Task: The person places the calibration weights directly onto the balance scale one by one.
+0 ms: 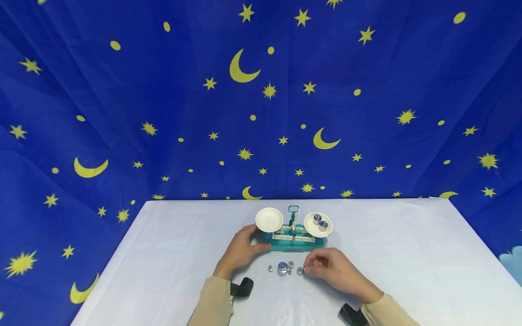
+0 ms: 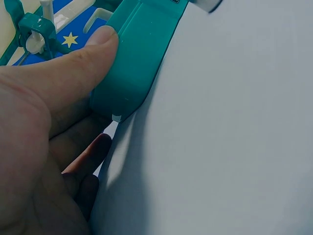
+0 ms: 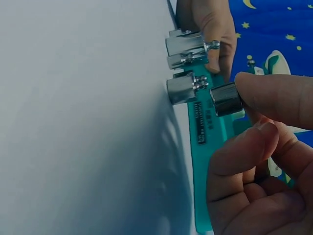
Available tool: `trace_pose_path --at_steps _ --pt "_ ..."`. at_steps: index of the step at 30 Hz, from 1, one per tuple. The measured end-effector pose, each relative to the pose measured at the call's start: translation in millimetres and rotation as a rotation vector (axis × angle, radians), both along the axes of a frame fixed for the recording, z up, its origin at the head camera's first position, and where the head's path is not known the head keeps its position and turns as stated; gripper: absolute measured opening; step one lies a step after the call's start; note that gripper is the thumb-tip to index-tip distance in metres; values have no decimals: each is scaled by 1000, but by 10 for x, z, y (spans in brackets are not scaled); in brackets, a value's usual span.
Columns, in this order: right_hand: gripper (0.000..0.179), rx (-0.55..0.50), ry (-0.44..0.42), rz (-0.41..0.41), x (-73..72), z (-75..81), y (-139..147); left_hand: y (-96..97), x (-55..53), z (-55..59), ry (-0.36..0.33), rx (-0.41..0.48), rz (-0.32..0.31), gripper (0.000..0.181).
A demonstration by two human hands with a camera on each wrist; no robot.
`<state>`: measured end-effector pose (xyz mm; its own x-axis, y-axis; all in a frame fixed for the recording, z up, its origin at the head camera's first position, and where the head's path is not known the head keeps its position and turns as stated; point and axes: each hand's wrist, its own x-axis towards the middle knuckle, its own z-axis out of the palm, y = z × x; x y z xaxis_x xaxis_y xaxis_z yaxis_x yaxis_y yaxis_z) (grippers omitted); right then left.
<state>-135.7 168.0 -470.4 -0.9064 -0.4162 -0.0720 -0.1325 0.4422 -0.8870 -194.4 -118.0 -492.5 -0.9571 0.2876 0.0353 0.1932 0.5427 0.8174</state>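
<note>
On the table, steady the balance gripped in the left hand; guide the weight pinched in the right hand clear of other weights.

A plain beige left sleeve and a matching right sleeve are worn with a smooth, hooked black wrist camera at the left and a rounded black counterpart at the right.
</note>
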Motion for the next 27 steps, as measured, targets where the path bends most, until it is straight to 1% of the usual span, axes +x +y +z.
trace_pose_path --at_steps 10,16,27 --pt "11 -42 33 -11 45 102 -13 -3 1 11 8 -6 -1 67" --pt "11 -67 38 -22 61 156 -9 2 1 21 7 -11 3 67" --pt "9 -92 112 -38 81 176 -4 6 -4 5 12 1 -1 66"
